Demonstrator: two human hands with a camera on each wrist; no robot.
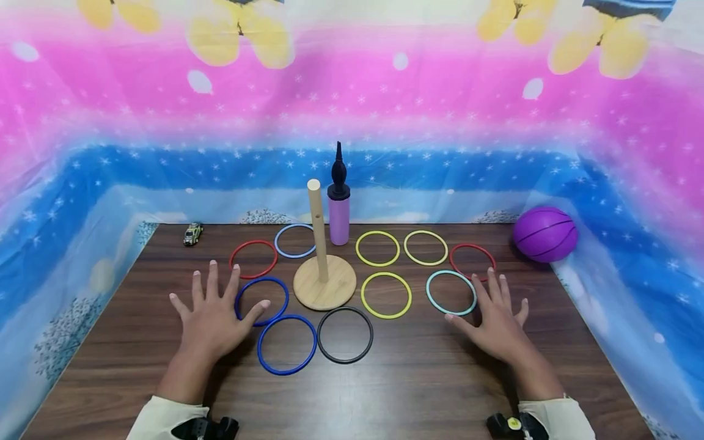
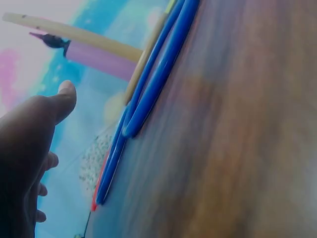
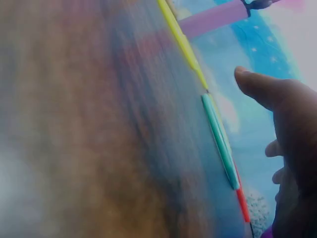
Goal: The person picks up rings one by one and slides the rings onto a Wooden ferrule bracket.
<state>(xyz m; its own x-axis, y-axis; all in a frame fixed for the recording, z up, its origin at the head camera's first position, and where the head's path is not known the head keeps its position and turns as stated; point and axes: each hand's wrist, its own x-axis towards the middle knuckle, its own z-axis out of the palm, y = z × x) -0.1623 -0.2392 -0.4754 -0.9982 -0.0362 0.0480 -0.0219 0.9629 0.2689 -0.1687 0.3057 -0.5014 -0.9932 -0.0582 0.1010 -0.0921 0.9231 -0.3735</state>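
Setting: a dark wooden table (image 1: 385, 391) walled on three sides by a bright pink and blue cloth (image 1: 352, 122).
Left hand: the left hand (image 1: 211, 315) lies palm down with fingers spread wide, holding nothing; its thumb tip lies over the edge of a blue ring (image 1: 261, 300), so that ring seems the nearest one to take.
Right hand: the right hand (image 1: 495, 324) also lies flat and spread, gripping nothing, its fingertips just beside a light teal ring (image 1: 451, 292) and a red ring (image 1: 472, 261).
Peg: a wooden peg (image 1: 319, 235) stands upright on a round wooden base (image 1: 324, 284) in the middle, bare of rings.
Rings: ten rings lie flat in a loose arc about the base, within easy reach of both hands; a second blue ring (image 1: 287, 344) and a black ring (image 1: 344, 334) lie nearest the person.
Behind: a purple hand pump (image 1: 338, 205) stands just behind the peg.
Edges: a purple ball (image 1: 545, 234) rests at the far right, a small toy car (image 1: 192, 233) at the far left.
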